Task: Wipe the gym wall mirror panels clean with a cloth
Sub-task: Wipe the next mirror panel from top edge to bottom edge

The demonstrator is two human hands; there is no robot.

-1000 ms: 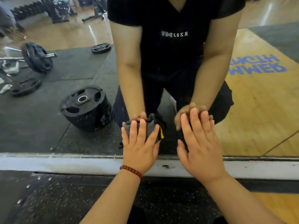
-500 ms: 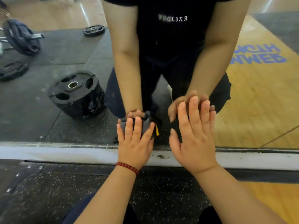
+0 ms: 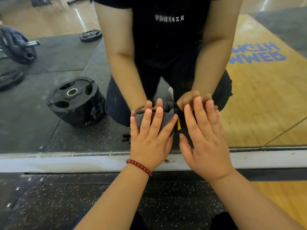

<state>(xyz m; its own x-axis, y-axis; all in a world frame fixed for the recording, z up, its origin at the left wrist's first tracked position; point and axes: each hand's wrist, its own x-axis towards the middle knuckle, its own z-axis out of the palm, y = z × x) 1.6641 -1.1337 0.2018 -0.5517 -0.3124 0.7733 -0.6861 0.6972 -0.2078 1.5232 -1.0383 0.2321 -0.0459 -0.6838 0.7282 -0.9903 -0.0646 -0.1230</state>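
The wall mirror fills the upper part of the head view and reaches down to a pale metal bottom rail. A bunched grey cloth with a small yellow tag lies against the glass just above that rail. My left hand, with a red bead bracelet at the wrist, presses the cloth flat to the mirror with straight, spread fingers. My right hand rests flat on the glass right beside the cloth, fingers straight. Both arms and a dark shirt are reflected in the mirror above the hands.
Black speckled rubber flooring runs below the rail, with wooden floor at the right. The mirror reflects a stack of black weight plates at the left, a loaded barbell and blue lettering on a wooden platform.
My left hand and the cloth have slid to the right along the glass, closing the gap to my right hand. The view has shifted slightly.
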